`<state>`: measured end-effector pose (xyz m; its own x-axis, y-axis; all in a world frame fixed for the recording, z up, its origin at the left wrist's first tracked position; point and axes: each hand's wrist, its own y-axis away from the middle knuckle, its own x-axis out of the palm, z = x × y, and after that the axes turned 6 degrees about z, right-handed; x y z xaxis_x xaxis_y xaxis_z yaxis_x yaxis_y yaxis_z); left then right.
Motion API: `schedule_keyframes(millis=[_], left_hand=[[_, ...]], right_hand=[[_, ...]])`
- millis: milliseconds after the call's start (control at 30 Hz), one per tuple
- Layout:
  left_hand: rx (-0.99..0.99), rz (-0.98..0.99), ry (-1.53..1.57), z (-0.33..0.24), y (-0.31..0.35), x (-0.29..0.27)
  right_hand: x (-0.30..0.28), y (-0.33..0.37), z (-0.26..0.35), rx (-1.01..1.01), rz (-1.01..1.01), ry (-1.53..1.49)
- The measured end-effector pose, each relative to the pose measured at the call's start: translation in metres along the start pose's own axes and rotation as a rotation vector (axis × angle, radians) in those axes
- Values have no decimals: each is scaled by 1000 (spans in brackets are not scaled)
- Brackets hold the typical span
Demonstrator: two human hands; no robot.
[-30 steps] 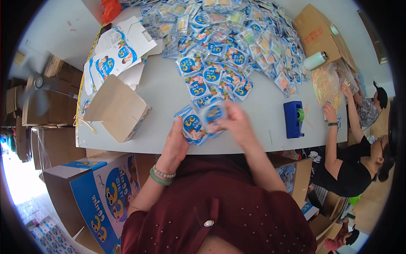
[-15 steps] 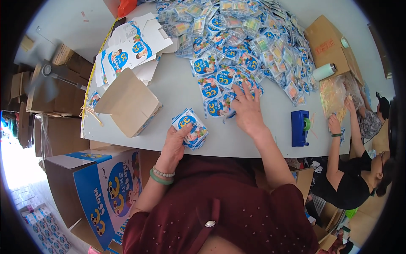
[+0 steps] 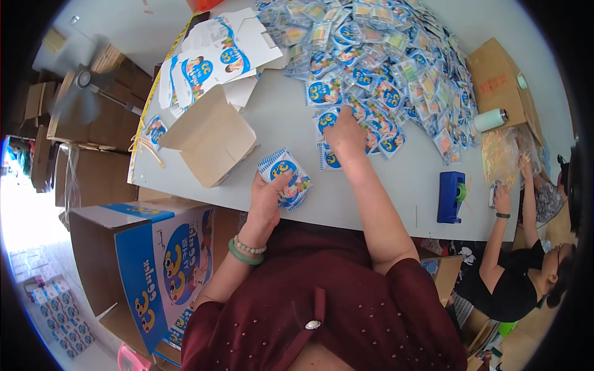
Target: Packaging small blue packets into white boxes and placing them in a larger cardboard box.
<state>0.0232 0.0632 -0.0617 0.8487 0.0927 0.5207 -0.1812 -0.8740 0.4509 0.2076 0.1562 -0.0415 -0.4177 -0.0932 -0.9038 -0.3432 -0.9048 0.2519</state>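
A small stack of blue-and-white printed packets [image 3: 288, 179] is gripped in my left hand [image 3: 266, 199], the thumb lying across the top one. My right hand [image 3: 347, 137] reaches over the table with its fingers drawn together at a packet [image 3: 327, 119] among those lying flat; its fingertips are partly hidden. Another packet [image 3: 324, 93] lies just beyond that hand. Behind spreads a large heap of packets [image 3: 390, 43], some with clear sides showing coloured strips. Left of my left hand stands an open small carton [image 3: 207, 139], its plain inside facing up.
Flat printed carton blanks [image 3: 216, 59] lie at the back left. A blue tape dispenser [image 3: 450, 196] stands at right, near a pale green bottle [image 3: 491, 120] and a cardboard box [image 3: 504, 83]. A big printed box [image 3: 167, 266] sits below the table's left edge. A co-worker [image 3: 513, 278] works at right.
My right hand has moved left across the flat packets, and its spread fingers have drawn together. The left hand keeps its stack. The whole view has shifted slightly.
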Motion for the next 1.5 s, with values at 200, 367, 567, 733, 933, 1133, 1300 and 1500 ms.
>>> schedule_keyframes(millis=[200,367,567,733,933,1133,1300,1500], left_hand=[[-3,79,-69,-9,-4,-7],[-3,156,63,2,-4,0],[-44,260,239,8,-6,-13],[-109,79,135,-4,-6,-1],[-101,126,129,-7,-3,3],[-97,153,114,-5,-2,-10],[-122,168,115,2,-10,-7],[-116,163,96,-4,-7,-4]], right_hand=[[-46,45,-14,-201,498,-978],[20,78,-18,-296,596,-1026],[20,99,-1,-323,258,-608],[0,67,-45,-584,-23,-21],[-3,61,-69,-702,-97,338],[-62,9,-27,-608,167,476],[-44,-53,-37,-584,215,435],[-58,-35,-31,-464,248,518]])
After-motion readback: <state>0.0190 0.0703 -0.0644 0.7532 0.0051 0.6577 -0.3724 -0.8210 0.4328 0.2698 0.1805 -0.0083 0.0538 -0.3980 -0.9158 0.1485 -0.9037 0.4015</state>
